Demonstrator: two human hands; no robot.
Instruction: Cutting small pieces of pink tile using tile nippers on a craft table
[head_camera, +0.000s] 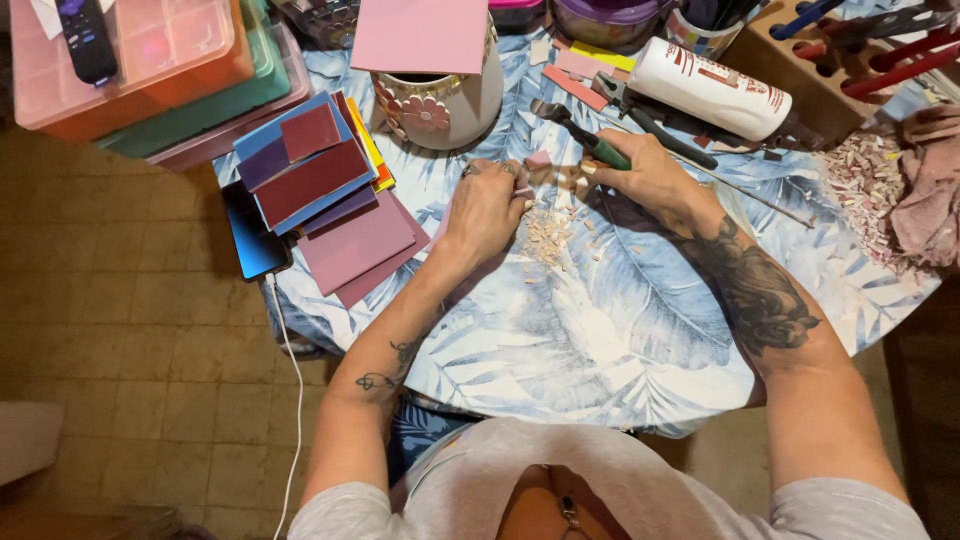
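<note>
Round table (600, 330) draped in a blue-and-white leaf print, tiled floor below. Left hand (487, 208) curled down near the cloth, fingertips pinched on what looks like a small pink piece (539, 160), though too tiny to be certain. Right hand (650, 178) closed around green-handled nippers (590, 138), tool head pointing toward the left hand, just above a scatter of pale chips (548, 238). Stack of maroon, purple and blue sheets (320, 190) lying left of the hands. Cream pot with flower decoration (440, 105) standing just behind. White bottle (712, 90) lying on its side at upper right. Heap of pinkish fragments (865, 185) near the right edge.
</note>
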